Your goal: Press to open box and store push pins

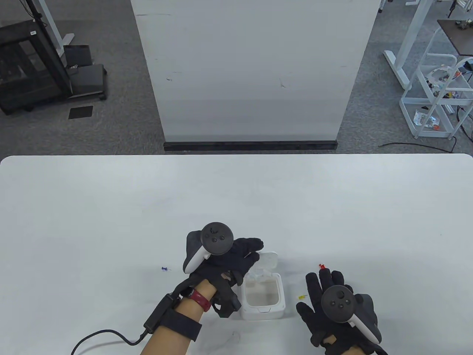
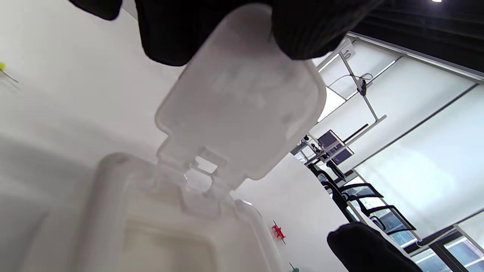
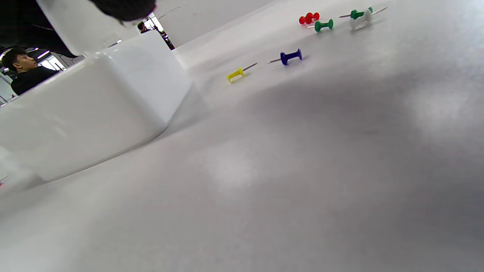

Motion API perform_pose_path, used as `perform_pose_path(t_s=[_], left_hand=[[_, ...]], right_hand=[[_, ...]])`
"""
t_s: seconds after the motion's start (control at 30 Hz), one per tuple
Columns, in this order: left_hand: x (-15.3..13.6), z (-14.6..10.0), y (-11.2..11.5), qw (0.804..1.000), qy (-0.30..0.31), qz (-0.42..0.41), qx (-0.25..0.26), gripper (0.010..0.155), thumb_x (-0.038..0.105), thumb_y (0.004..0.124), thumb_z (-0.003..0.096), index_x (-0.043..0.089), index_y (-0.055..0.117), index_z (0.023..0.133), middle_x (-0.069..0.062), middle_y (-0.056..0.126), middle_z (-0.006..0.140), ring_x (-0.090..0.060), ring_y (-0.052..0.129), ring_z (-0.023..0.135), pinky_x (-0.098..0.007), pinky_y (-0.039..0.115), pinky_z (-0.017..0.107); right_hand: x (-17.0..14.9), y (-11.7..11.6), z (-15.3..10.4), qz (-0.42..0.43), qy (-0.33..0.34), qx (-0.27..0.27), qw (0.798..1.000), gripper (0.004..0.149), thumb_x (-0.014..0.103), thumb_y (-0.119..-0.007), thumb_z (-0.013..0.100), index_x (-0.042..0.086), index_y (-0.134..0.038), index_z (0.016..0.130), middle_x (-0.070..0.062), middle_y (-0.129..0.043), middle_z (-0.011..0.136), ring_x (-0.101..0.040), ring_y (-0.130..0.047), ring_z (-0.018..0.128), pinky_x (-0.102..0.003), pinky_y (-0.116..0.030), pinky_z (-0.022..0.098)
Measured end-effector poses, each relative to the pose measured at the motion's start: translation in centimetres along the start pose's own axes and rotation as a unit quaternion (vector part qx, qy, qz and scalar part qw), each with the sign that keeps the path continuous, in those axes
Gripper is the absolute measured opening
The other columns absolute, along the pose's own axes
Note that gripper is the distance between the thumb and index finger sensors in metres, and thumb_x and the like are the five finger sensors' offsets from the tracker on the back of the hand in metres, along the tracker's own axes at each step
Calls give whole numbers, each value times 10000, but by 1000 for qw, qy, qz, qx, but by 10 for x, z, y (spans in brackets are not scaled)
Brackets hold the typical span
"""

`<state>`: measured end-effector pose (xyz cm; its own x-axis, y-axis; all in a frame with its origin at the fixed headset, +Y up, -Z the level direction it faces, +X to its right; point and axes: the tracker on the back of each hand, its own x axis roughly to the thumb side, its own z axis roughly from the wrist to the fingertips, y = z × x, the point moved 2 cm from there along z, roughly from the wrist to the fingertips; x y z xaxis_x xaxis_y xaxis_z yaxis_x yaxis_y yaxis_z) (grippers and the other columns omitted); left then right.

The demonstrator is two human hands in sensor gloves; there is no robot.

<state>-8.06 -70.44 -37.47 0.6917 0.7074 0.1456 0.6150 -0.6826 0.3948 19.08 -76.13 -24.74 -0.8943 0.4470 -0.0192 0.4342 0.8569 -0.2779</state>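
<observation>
Far out on the left of the white counter (image 1: pixel 111 207) lies a lone blue push pin (image 1: pixel 166 269), well apart from everything else.

Next comes the left hand (image 1: pixel 221 259), tracker strapped on its back, reaching over the white box (image 1: pixel 263 296). Its fingertips (image 2: pixel 302 34) pinch the far edge of the translucent lid (image 1: pixel 269 259), which stands swung up and back on its hinge. In the left wrist view the lid (image 2: pixel 242 94) hangs between two dark gloved fingers, and the box's square opening sits just below it. The box is open near the counter's front edge, between the two hands, and whether anything lies inside I cannot tell.

Just right of the box a yellow push pin (image 1: pixel 302 297) lies on the counter, close beside the right hand (image 1: pixel 338 303). That hand lies flat, palm down, fingers spread and holding nothing that I can see. A red push pin (image 1: pixel 322 266) shows right at its fingertips.

The right wrist view, low over the surface, shows more pins beyond the box wall (image 3: pixel 94 109): a yellow one (image 3: pixel 237 73), a blue one (image 3: pixel 289 56), then a red one (image 3: pixel 309 17), a green one (image 3: pixel 323 25), and a green-and-white pair (image 3: pixel 359 16) lying close together.
</observation>
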Motion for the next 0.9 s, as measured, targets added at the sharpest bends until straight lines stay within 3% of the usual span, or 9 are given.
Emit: perform_pose_path(t_s=[0.17, 0.43, 0.5, 0.7, 0.9], left_hand=[[-8, 15, -2, 998, -23, 42, 31, 484, 383, 729, 494, 274, 714, 965, -52, 768, 1035, -397, 693, 996, -642, 482, 764], [-18, 25, 2, 997, -60, 37, 43, 611, 430, 730, 484, 256, 543, 1040, -68, 731, 1033, -400, 670, 997, -629, 490, 763], [-20, 24, 4, 997, -59, 40, 40, 676, 452, 729, 479, 257, 455, 1065, -84, 625, 1096, -418, 594, 1028, -628, 484, 763], [-19, 7, -9, 998, -23, 17, 57, 686, 486, 718, 471, 262, 461, 1067, -93, 575, 1123, -427, 538, 1046, -639, 453, 765], [-23, -35, -32, 995, 11, 52, 86, 700, 516, 713, 466, 265, 465, 1070, -96, 543, 1138, -433, 500, 1059, -644, 419, 770]], right_hand=[[0, 1, 0, 9, 1, 0, 1000, 790, 597, -631, 510, 311, -168, 1083, -19, 6, 1150, -346, 74, 1022, -601, -103, 746], [-1, 0, 1, 10, -1, 4, 1000, 789, 594, -633, 512, 313, -167, 1083, -19, 7, 1150, -346, 76, 1022, -599, -99, 746], [-1, 1, 1, 10, -2, 4, 1000, 789, 594, -634, 511, 312, -169, 1083, -19, 5, 1150, -346, 75, 1022, -599, -99, 746], [-2, 1, 1, 9, -4, 5, 1000, 789, 593, -635, 510, 313, -171, 1082, -18, 5, 1150, -345, 75, 1022, -599, -97, 745], [-1, 2, 0, 5, -5, 4, 1000, 790, 591, -638, 509, 324, -157, 1078, -17, 6, 1150, -343, 78, 1022, -598, -93, 744]])
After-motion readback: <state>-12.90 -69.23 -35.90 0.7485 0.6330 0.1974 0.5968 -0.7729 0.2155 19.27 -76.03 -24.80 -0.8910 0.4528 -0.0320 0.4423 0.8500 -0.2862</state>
